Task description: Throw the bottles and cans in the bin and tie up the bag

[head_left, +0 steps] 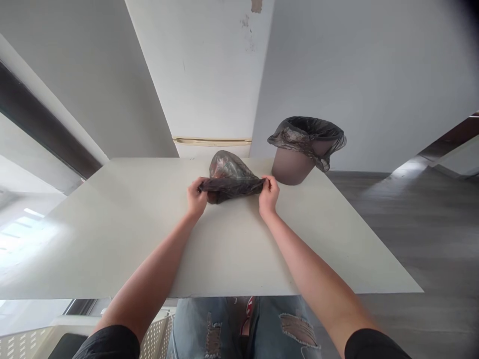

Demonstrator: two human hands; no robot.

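A filled dark grey plastic bag (229, 175) sits on the white table (112, 234) near its far edge. My left hand (196, 198) pinches the bag's rim on the left side. My right hand (268, 194) pinches the rim on the right side. The rim is stretched flat between both hands, and the bag's body bulges up behind it. Its contents show only as vague reddish shapes through the plastic.
A small brown bin (292, 167) lined with a dark bag (307, 132) stands on the table's far right corner, close to my right hand. White walls rise behind the table. Grey floor lies to the right. A perforated white crate (22, 341) sits at lower left.
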